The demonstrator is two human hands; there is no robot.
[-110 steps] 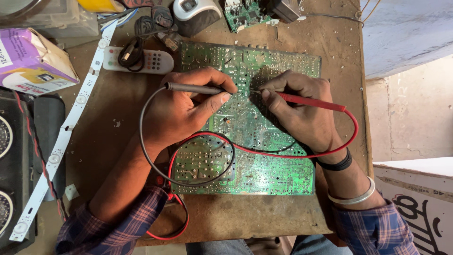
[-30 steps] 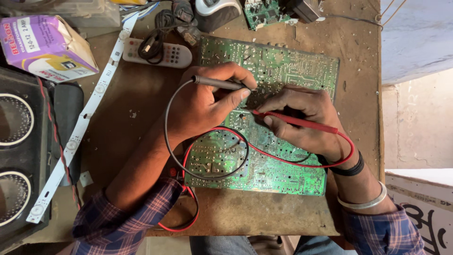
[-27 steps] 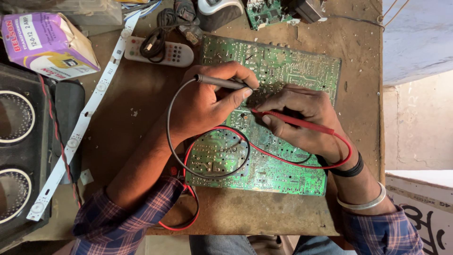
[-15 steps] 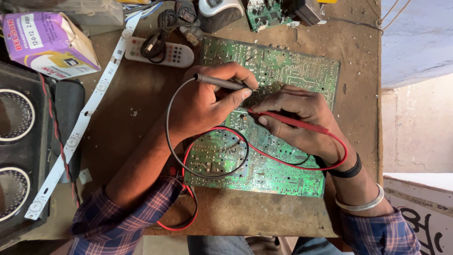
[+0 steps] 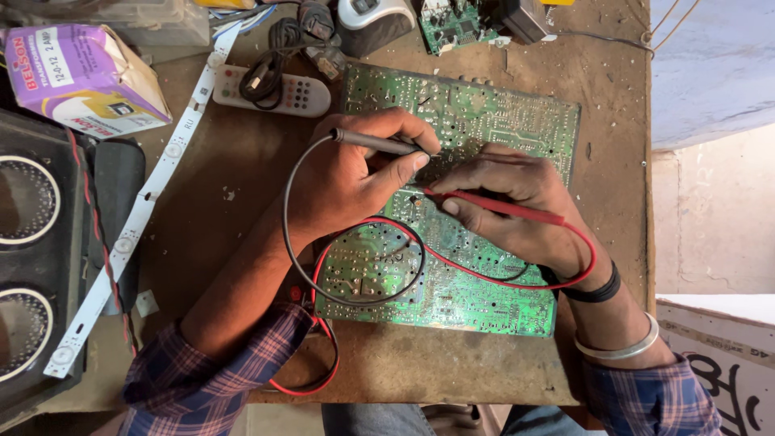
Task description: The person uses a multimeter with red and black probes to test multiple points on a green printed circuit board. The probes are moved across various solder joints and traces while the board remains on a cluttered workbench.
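Note:
A large green circuit board (image 5: 484,113) lies solder side up on the worn wooden table (image 5: 226,186). My left hand (image 5: 347,182) grips a black test probe (image 5: 373,143) like a pen, its tip down on the board's middle. My right hand (image 5: 517,206) holds a red test probe (image 5: 496,205), its tip touching the board close beside the black one. A black lead (image 5: 323,287) and a red lead (image 5: 517,282) loop across the board's lower half toward the table's front edge.
A white remote (image 5: 303,93) with a coiled black cable lies behind the board. A white LED strip (image 5: 141,210) runs diagonally at left beside a black speaker box (image 5: 32,242). A purple and white carton (image 5: 85,77) sits far left. A small green board (image 5: 456,24) sits at the back.
Both hands stay on the probes at the board's middle. The probe tips have shifted only slightly; the view has moved a little.

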